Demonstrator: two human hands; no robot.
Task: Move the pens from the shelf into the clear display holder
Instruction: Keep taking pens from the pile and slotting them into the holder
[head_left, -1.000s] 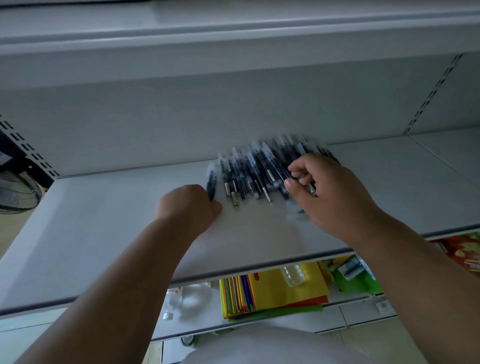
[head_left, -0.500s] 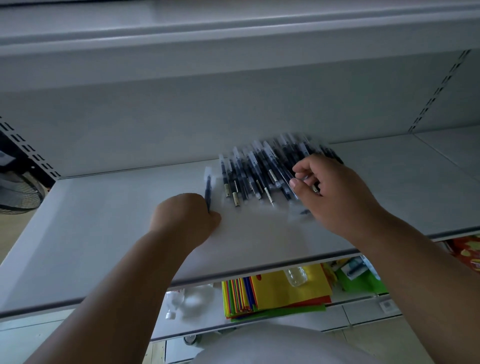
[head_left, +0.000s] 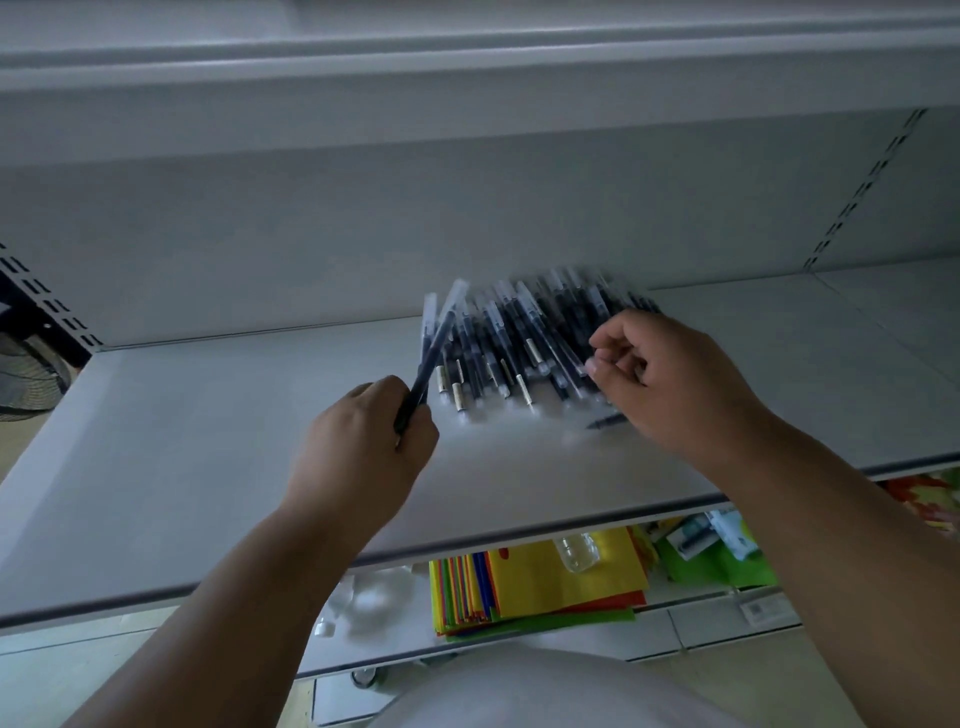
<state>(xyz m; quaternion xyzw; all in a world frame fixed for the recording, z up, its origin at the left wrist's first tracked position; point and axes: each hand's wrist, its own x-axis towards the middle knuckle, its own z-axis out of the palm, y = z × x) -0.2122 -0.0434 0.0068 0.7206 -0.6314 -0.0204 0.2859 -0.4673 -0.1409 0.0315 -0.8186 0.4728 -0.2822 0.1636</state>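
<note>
pens (head_left: 524, 338) heaped on shelf (head_left: 208, 441) | left grip (head_left: 363, 447) clutches one pen (head_left: 431, 353) | right grip (head_left: 670, 379) curled, contents unclear

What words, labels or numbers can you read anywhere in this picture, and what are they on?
Nothing here can be read.
Price tag on the lower shelf edge: a printed code patch, too small and blurred to read.
Packets on the lower shelf: printing too blurred to read.
Pens in the pile: bands show, no legible print.
Pen held in the left hand: no legible print.
</note>
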